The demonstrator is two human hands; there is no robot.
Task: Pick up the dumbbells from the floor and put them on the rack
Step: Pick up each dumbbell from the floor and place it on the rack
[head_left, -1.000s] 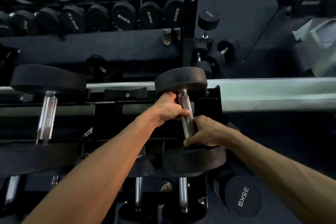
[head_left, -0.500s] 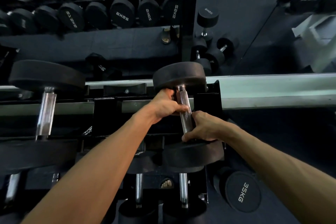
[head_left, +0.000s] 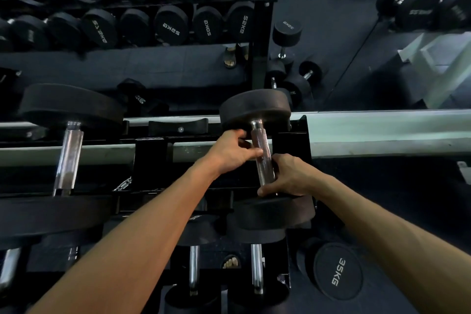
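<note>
1. Dumbbell sits at the right end of the rack's top tier, with a black head at each end of a knurled chrome handle.
2. Long axis runs near-to-far, tilted slightly. The far head is a bit left of the near head. The far head is over the far rail by the mirror edge and the near head over the near rail.
3. Left hand is on the far part of the handle, just under the far head. Its fingers are loosely curled, with the thumb tip touching the handle's left side. It is partly open, not a full wrap.
4. Right hand is on the near part of the handle, right side. Fingers are curled round the bar and the thumb is low, against the near head's inner face. It is clamped on the handle.
5. A bigger dumbbell lies on the same tier at the left, also with its axis near-to-far. An empty saddle sits between the two.
6. Two more dumbbell handles show on the lower tier, near and below, both near-to-far.
7. A 35KG dumbbell is on the floor at near right, its end face turned up toward the camera.
8. The mirror at far shows racked weights and a few dumbbells standing on the floor.
</note>
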